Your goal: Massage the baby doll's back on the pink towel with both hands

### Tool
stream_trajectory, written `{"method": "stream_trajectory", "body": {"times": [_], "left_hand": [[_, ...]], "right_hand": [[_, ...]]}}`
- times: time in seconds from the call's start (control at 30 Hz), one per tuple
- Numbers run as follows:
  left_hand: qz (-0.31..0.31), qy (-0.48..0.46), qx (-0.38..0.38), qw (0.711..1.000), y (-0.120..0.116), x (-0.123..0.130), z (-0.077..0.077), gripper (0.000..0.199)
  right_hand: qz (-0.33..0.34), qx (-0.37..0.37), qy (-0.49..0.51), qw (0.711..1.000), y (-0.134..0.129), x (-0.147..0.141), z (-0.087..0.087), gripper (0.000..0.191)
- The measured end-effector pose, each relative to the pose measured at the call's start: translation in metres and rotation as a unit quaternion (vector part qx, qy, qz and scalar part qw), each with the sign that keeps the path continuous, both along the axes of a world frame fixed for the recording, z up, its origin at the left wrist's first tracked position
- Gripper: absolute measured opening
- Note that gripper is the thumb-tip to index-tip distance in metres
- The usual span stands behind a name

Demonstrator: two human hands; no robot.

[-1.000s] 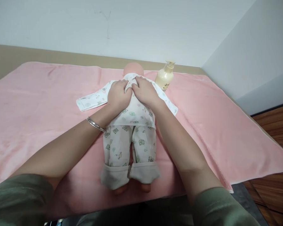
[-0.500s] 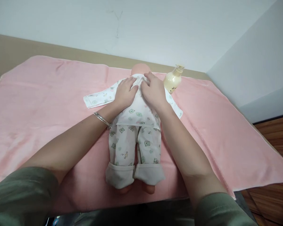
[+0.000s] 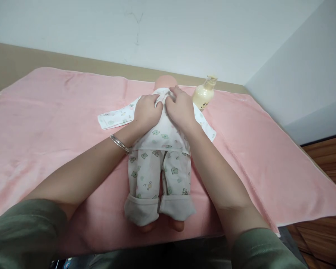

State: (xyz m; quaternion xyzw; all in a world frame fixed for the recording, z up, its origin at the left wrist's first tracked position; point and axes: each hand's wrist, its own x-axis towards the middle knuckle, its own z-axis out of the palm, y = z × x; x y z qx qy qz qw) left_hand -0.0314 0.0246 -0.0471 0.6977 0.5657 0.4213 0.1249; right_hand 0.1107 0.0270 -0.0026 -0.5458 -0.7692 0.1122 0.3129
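Note:
A baby doll [image 3: 165, 80] lies on a pink blanket [image 3: 72, 97], its head toward the wall. It has on a white printed shirt [image 3: 162, 135] and matching trousers [image 3: 149, 175] with turned-up cuffs, below which its feet show. My left hand [image 3: 149, 111] rests on the left side of the shirt's chest, fingers bent toward the collar. On the right side of the chest lies my right hand [image 3: 180, 108], its fingertips near the collar. Both hands seem to have hold of the shirt cloth, though their fingertips are partly hidden.
A pale yellow pump bottle [image 3: 204, 94] stands on the blanket just right of the doll's shoulder. Behind the blanket run a beige surface edge [image 3: 72, 61] and a white wall. Brown wood [image 3: 330, 160] shows at the far right.
The fingers of my left hand have curled in more at the chest of the shirt. My right hand has barely moved, and the view has shifted slightly.

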Motion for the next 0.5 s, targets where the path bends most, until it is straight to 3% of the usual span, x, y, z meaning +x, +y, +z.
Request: {"method": "stream_trajectory", "body": {"times": [0.23,0.37,0.5], "left_hand": [[0.015,-0.013,-0.01,1.0,0.001,0.003,0.0,0.05],[0.014,-0.019,-0.014,1.0,0.001,0.003,-0.001,0.053],[0.012,-0.018,-0.016,1.0,0.0,0.003,-0.001,0.055]], "right_hand": [[0.039,-0.017,-0.046,0.998,0.01,0.001,-0.014,0.048],[0.066,-0.011,-0.048,0.997,0.001,0.004,0.01,0.049],[0.028,0.043,0.011,0.999,-0.012,0.009,0.036,0.052]]}}
